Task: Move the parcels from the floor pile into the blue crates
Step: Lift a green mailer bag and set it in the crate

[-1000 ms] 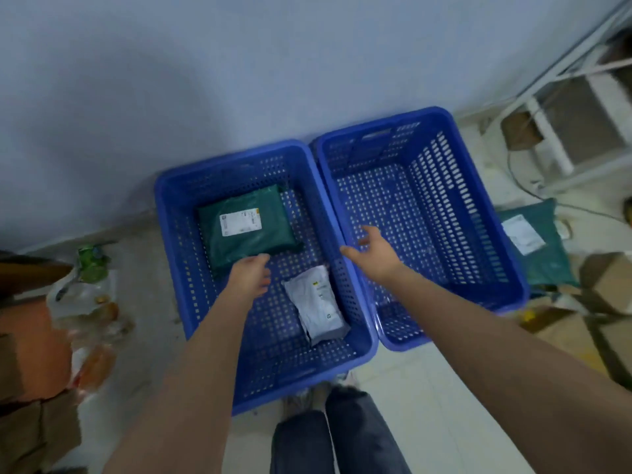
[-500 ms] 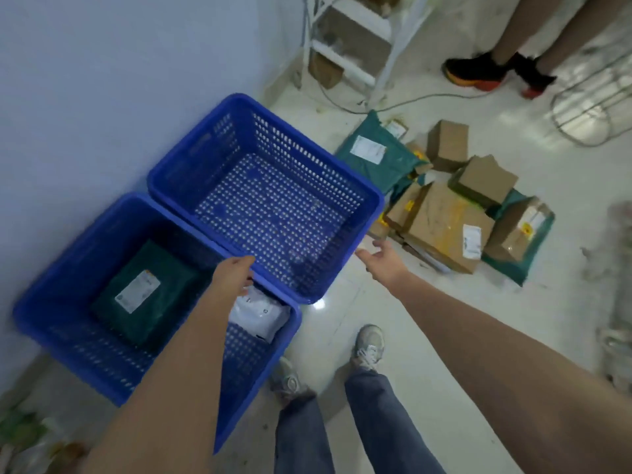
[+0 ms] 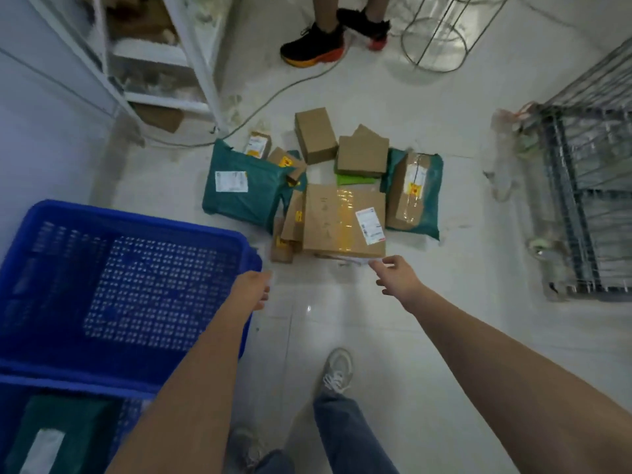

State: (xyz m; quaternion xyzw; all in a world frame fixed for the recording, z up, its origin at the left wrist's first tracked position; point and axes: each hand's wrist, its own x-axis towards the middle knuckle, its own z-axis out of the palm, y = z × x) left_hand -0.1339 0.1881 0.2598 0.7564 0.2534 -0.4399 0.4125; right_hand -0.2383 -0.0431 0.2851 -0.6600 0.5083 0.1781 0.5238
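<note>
A pile of parcels lies on the white floor ahead: a large taped cardboard box (image 3: 342, 218) at the front, a green mailer bag (image 3: 244, 184) to its left, and several smaller boxes behind. My right hand (image 3: 395, 273) reaches toward the large box's near right corner, fingers extended, holding nothing. My left hand (image 3: 253, 289) hovers beside the corner of an empty blue crate (image 3: 130, 227), fingers loosely bent, holding nothing. A second blue crate (image 3: 78, 384) at the lower left holds a green parcel (image 3: 65, 429).
A person's feet in black and orange shoes (image 3: 314, 42) stand beyond the pile. A white shelf frame (image 3: 201, 66) stands at the upper left, a wire cart (image 3: 588, 186) at the right, and a cable (image 3: 273, 97) runs across the floor. My own legs are at the bottom.
My view has swung right from the crates to the floor pile. Both hands have left the crates and moved toward the parcels, the right now close to the large box.
</note>
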